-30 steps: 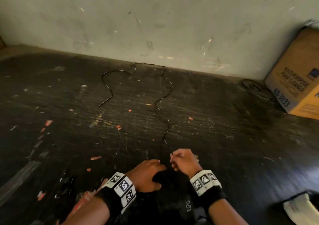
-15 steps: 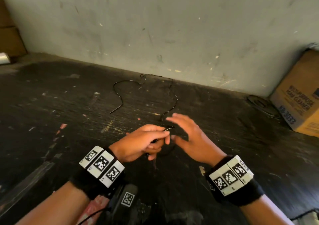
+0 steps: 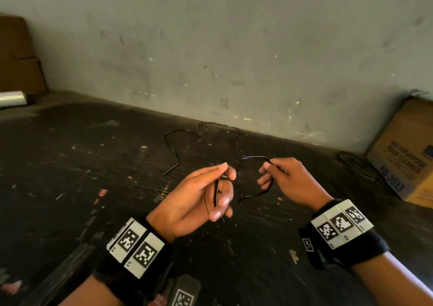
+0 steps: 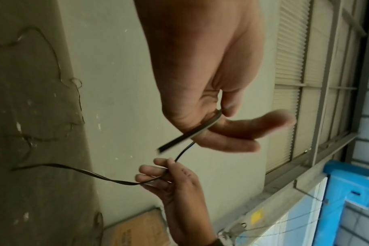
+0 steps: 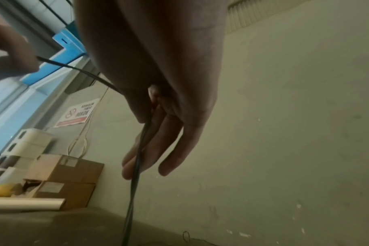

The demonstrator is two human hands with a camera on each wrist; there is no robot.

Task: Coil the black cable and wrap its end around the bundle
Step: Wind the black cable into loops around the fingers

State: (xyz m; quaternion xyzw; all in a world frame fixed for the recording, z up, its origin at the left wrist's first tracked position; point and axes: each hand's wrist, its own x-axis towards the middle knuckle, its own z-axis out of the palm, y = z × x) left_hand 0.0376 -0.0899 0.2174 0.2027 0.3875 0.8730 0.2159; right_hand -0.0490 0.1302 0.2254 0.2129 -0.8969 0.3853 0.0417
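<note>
A thin black cable (image 3: 172,152) snakes over the dark scuffed surface (image 3: 70,165) toward the wall, its far end lying loose at the left. My left hand (image 3: 225,175) pinches the near end between thumb and fingers; in the left wrist view the left hand (image 4: 211,119) shows a short flat stub of cable (image 4: 95,174) sticking out. My right hand (image 3: 267,167) pinches the cable a little further along, to the right of the left hand. A slack loop hangs between the two hands. In the right wrist view the cable (image 5: 135,174) runs down past the right hand (image 5: 154,116).
A tan cardboard box (image 3: 407,151) leans at the right by the wall (image 3: 234,47), with a dark coiled object (image 3: 353,162) beside it. Brown boxes (image 3: 16,54) and a pale tube (image 3: 11,98) sit at the far left.
Both hands have risen from the surface and moved apart. The right hand, open half a second ago, now pinches the cable, and a slack loop hangs between the hands.
</note>
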